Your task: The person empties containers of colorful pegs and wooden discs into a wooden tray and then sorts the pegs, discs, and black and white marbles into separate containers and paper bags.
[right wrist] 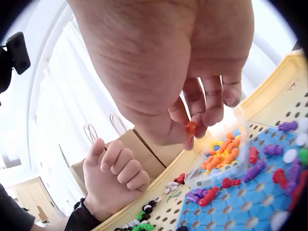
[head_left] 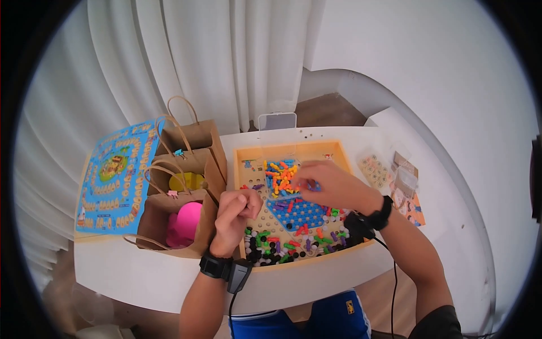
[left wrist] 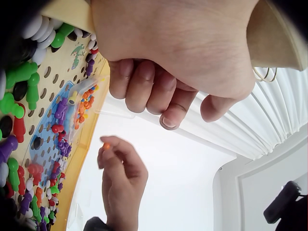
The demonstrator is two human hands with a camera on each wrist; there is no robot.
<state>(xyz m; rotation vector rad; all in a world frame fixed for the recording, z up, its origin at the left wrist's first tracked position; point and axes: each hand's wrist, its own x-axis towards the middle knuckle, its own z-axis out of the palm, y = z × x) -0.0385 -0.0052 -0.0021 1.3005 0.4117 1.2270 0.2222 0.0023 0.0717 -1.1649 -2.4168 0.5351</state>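
Note:
Above the clear plastic box (right wrist: 204,179) of orange, yellow and blue pegs, my right hand (head_left: 333,186) pinches a small orange peg (right wrist: 191,128) between thumb and fingertips. The box stands on the far part of a wooden game board (head_left: 262,217) with rows of holes and a blue hexagon (head_left: 307,214). My left hand (head_left: 232,217) hovers over the board's left edge, its fingers loosely curled and no thing showing in them. Red and purple pegs (right wrist: 254,171) lie on the blue hexagon near the box.
Black, white, green, red and purple pieces (head_left: 282,248) are heaped along the board's near side. Brown paper bags (head_left: 209,217) stand to the left, one with a pink object (head_left: 189,220), before a blue printed game sheet (head_left: 116,175). Clear bags of round pieces (head_left: 375,169) lie to the right.

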